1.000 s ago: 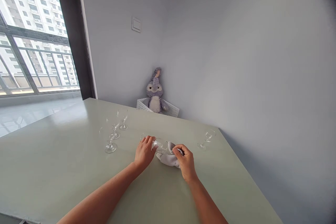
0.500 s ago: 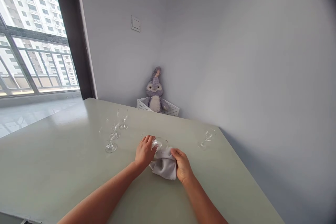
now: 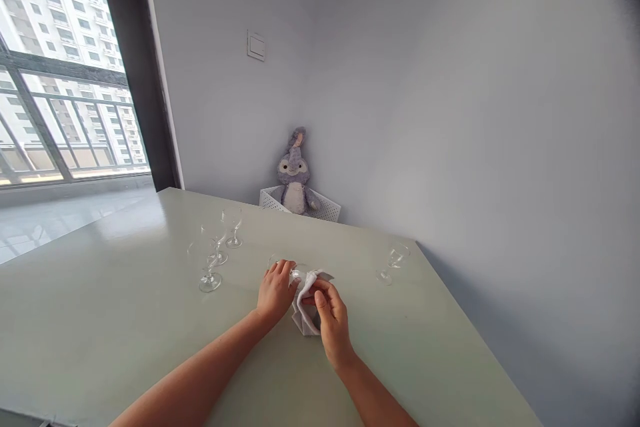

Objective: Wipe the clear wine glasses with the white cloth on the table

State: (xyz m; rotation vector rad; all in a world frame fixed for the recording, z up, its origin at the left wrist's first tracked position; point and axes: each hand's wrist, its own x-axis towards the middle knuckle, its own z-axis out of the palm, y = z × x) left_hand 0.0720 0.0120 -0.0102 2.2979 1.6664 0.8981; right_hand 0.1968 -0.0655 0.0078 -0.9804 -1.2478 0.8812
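Note:
Near the middle of the table, my left hand [image 3: 276, 288] is closed on a clear wine glass [image 3: 299, 269] that lies sideways above the tabletop, partly hidden by the fingers and cloth. A light grey cloth [image 3: 306, 315] hangs around the glass's right part, folded and bunched. My right hand [image 3: 332, 321] holds the cloth from the right, fingers curled behind it and thumb in front. Whether the right fingertips touch the glass itself cannot be seen.
Clear stemmed glasses [image 3: 211, 281] stand upright in a group at the left on the pale green table [image 3: 125, 307]. Another glass [image 3: 399, 257] is at the right, near the table edge. Behind the table, a plush rabbit [image 3: 294, 197] sits in a white basket [image 3: 327, 209] by the wall.
My right hand has moved left and turned, bringing the cloth over toward the glass, which is now more covered. The cloth is more bunched. My left hand has hardly moved.

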